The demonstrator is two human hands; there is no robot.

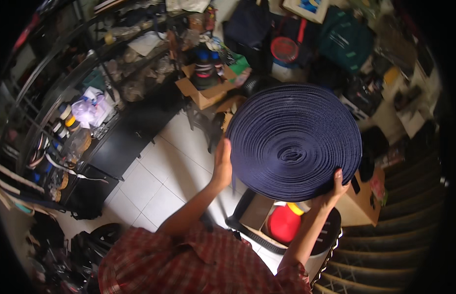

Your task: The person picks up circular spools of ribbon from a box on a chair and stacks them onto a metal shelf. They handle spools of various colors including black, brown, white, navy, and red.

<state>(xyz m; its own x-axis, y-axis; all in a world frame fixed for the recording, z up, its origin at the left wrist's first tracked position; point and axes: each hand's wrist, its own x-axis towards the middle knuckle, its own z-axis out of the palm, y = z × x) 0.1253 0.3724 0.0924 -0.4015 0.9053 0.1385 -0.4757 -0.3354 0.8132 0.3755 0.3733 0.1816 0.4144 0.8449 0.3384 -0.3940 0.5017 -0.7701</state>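
Note:
A large, flat roll of dark blue webbing [267, 132] is held up in front of me, its spiral face turned toward the camera. My left hand [222, 164] presses against its left edge, with the fingers hidden behind the roll. At the lower right rim my right hand [338, 188] grips it, thumb on the face and the other fingers mostly out of sight underneath. A loose strip of webbing hangs at the left edge, near my left hand. Below the roll, a box holds a red round roll [284, 224] and something yellow [294, 209].
A black metal shelf rack [115, 147] with bags and rolls runs along the left. An open cardboard box [203, 98] with stacked rolls stands beyond the blue roll. Another cardboard box [360, 203] is at the right, beside ribbed curved edges [384, 245]. White floor tiles [157, 191] lie between.

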